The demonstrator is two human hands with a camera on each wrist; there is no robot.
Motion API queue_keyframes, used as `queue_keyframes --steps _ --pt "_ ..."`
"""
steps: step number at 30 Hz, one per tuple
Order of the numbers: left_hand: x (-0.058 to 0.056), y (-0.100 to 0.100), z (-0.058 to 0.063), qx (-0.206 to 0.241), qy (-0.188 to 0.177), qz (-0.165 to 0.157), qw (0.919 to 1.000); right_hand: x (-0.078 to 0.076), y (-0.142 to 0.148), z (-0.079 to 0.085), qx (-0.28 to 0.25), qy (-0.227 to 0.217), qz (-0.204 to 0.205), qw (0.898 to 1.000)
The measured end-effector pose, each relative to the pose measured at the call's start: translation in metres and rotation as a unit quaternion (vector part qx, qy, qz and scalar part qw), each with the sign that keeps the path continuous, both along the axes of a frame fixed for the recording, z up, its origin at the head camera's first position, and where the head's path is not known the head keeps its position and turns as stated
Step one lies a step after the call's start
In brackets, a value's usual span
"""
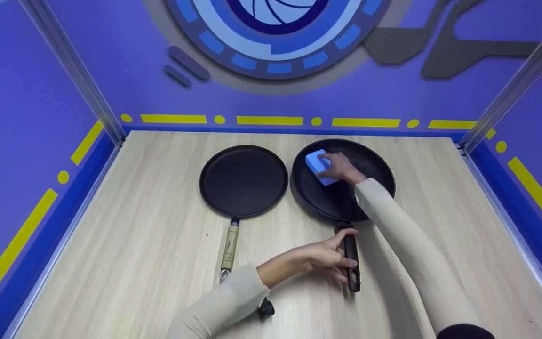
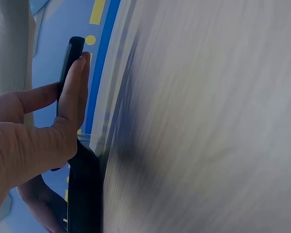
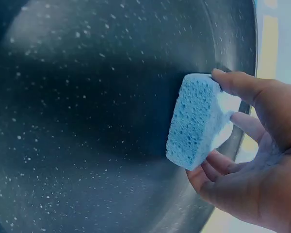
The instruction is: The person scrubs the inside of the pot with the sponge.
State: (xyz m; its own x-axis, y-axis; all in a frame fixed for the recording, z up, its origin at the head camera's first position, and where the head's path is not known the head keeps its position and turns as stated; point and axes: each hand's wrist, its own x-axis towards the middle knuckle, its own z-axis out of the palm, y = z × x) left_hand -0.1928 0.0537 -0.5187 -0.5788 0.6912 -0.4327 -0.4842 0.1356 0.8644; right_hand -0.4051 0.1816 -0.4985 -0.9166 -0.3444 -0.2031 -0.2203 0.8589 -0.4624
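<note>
A black frying pan (image 1: 375, 165) lies on the wooden table, right of centre, with its black handle (image 1: 353, 275) pointing toward me. My left hand (image 1: 341, 254) grips that handle; in the left wrist view the thumb (image 2: 72, 97) lies along the handle (image 2: 72, 51). My right hand (image 1: 339, 168) holds a blue sponge (image 1: 317, 165) against the pan's inner surface at its far left. In the right wrist view the sponge (image 3: 199, 121) is pinched between thumb and fingers of my right hand (image 3: 228, 126) and sits flat on the speckled dark pan (image 3: 87, 97).
A second flat black pan (image 1: 243, 181) with a pale wood-look handle (image 1: 229, 247) lies just left of the first, nearly touching it. Blue walls with yellow markings close in the table (image 1: 134, 235) at the back and on both sides.
</note>
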Motion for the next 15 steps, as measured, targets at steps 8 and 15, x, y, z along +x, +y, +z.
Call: queue_keyframes --steps 8,15 --pt "0.003 0.001 -0.003 0.023 -0.017 -0.011 0.9995 0.043 0.002 0.009 0.090 -0.019 0.133 0.987" --pt "0.005 -0.001 -0.002 0.048 -0.039 0.002 0.9981 0.073 0.028 0.018 0.135 -0.023 0.213 0.967"
